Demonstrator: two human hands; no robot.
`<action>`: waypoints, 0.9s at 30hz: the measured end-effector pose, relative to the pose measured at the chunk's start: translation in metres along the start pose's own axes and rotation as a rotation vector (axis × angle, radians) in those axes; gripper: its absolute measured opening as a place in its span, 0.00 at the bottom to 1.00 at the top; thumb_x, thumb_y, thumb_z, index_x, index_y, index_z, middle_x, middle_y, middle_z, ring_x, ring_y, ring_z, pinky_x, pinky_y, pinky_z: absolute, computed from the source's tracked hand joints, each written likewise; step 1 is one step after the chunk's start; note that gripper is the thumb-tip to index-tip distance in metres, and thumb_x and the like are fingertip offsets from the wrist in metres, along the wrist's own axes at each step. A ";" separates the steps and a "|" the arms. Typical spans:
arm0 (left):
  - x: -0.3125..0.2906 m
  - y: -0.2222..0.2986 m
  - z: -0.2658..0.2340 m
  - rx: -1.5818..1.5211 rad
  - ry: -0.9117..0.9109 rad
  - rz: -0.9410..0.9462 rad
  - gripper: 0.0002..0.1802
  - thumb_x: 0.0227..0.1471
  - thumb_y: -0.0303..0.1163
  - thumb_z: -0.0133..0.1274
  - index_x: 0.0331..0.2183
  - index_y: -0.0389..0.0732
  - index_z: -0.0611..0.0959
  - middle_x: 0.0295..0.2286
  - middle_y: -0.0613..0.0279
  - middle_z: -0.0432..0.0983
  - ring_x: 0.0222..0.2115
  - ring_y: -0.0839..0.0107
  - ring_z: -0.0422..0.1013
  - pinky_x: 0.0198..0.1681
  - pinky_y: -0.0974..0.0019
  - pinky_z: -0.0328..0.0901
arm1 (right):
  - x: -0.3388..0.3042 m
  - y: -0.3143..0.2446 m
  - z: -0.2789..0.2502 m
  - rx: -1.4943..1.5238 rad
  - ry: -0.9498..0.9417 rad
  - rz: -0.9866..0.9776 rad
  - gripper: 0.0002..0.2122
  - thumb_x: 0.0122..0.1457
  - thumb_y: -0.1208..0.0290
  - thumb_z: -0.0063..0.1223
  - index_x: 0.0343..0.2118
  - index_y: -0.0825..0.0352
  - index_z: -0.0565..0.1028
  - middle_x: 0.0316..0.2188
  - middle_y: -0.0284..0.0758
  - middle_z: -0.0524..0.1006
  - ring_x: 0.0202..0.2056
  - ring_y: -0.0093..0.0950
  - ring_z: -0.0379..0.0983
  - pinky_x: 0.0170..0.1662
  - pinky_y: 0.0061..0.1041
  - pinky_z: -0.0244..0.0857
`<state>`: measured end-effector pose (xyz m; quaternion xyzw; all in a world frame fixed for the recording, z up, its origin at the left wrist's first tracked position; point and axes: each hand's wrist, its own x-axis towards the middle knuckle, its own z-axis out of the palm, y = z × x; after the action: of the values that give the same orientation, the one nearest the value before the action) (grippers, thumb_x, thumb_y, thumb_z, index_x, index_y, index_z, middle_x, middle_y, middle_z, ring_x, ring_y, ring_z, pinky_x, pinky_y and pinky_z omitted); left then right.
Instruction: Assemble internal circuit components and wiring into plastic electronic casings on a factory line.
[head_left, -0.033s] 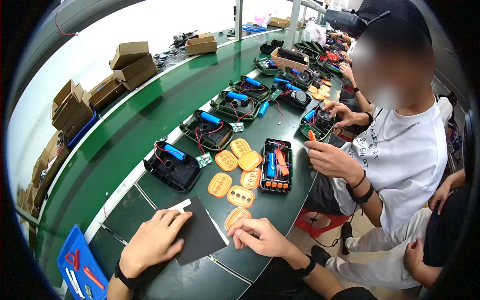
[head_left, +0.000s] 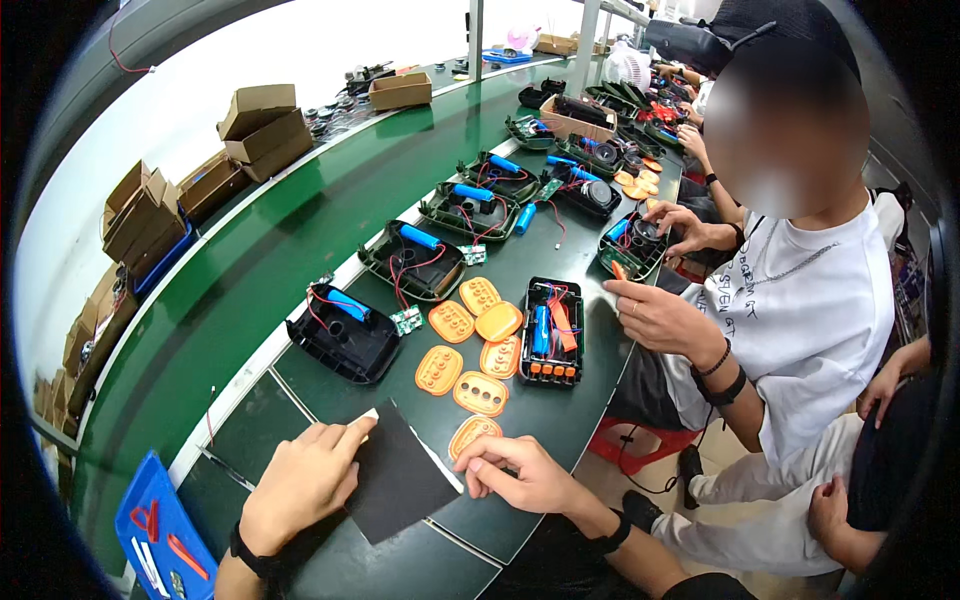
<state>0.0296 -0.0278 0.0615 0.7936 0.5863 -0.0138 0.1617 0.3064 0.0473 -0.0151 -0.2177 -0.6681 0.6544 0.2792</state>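
Observation:
A square black sheet (head_left: 402,480) with a white backing showing along its edges lies on the green bench in front of me. My left hand (head_left: 303,484) is at its left side, fingers closed on the upper left corner, where a bit of white shows at the fingertips. Close to the sheet's right edge, my right hand (head_left: 522,474) is curled with thumb and fingers together; what they hold, if anything, is hidden. Just beyond that hand lies an orange oval panel (head_left: 474,436), with several more orange panels (head_left: 438,370) farther up.
Black housings (head_left: 343,333) with blue batteries and wires line the bench. An opened device (head_left: 552,332) stands right of the panels. A blue tray (head_left: 160,515) is at lower left, cardboard boxes (head_left: 150,215) beyond the green belt. A co-worker (head_left: 790,290) handles a housing at right.
The black sheet has shifted and turned slightly, its lower edge nearer me. My left fingers have drawn in onto its upper left corner; less white shows there. My right hand has barely moved.

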 end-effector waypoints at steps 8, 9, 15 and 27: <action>-0.010 0.017 -0.003 -0.020 0.004 0.034 0.50 0.40 0.50 0.69 0.59 0.36 0.67 0.41 0.49 0.68 0.43 0.53 0.69 0.45 0.55 0.69 | 0.000 -0.002 -0.001 -0.011 -0.003 0.013 0.07 0.66 0.79 0.44 0.39 0.73 0.76 0.23 0.33 0.78 0.26 0.20 0.75 0.33 0.22 0.71; -0.011 0.017 -0.001 -0.013 -0.034 0.015 0.52 0.38 0.50 0.70 0.59 0.36 0.67 0.40 0.49 0.68 0.43 0.52 0.69 0.46 0.56 0.68 | 0.000 -0.001 -0.001 -0.010 -0.005 0.011 0.07 0.66 0.79 0.44 0.39 0.73 0.76 0.23 0.33 0.78 0.26 0.20 0.75 0.33 0.22 0.71; -0.007 0.011 -0.003 -0.064 -0.114 0.038 0.48 0.38 0.47 0.71 0.55 0.33 0.69 0.39 0.48 0.69 0.43 0.51 0.69 0.48 0.56 0.66 | -0.002 -0.001 -0.002 0.016 0.000 0.011 0.07 0.66 0.79 0.44 0.40 0.73 0.75 0.24 0.33 0.78 0.27 0.20 0.75 0.33 0.22 0.71; -0.015 0.015 -0.003 0.019 -0.100 -0.078 0.37 0.40 0.46 0.70 0.46 0.34 0.74 0.38 0.51 0.71 0.43 0.52 0.70 0.47 0.55 0.67 | 0.000 0.004 0.003 -0.094 -0.018 -0.035 0.07 0.66 0.79 0.44 0.41 0.72 0.75 0.23 0.33 0.77 0.26 0.20 0.74 0.33 0.22 0.70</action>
<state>0.0385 -0.0444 0.0715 0.7701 0.6077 -0.0649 0.1827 0.3044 0.0449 -0.0187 -0.2130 -0.7042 0.6193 0.2742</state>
